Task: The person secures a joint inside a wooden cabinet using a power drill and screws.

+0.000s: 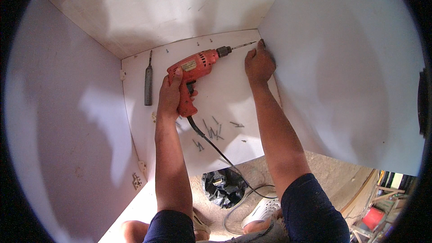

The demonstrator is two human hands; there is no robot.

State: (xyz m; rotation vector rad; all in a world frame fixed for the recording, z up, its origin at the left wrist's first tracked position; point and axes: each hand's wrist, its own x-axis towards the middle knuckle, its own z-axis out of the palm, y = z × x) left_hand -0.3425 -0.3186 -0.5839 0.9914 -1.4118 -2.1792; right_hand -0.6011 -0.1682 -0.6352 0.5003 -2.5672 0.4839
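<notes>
My left hand (pixel 170 94) is wrapped round the handle of a red corded power drill (pixel 198 65), its fingers by the trigger. The drill lies sideways over the white panel (pixel 225 90), its long bit pointing right. Close to the bit's tip, my right hand (pixel 260 66) is closed against the right-hand wall, near the far corner. A small dark piece shows at its fingertips; what it is I cannot make out. To the left of the drill lies a screwdriver (pixel 148 84) with a dark grey handle. Several loose screws (pixel 211 133) are scattered nearer to me.
White panels rise at the left (pixel 76 108), back (pixel 180 9) and right (pixel 342 63). Small fittings (pixel 123 75) sit along the left joint. The drill's black cord (pixel 220 153) runs down past a black plastic bag (pixel 223 188) on the floor. A red object (pixel 373 218) stands lower right.
</notes>
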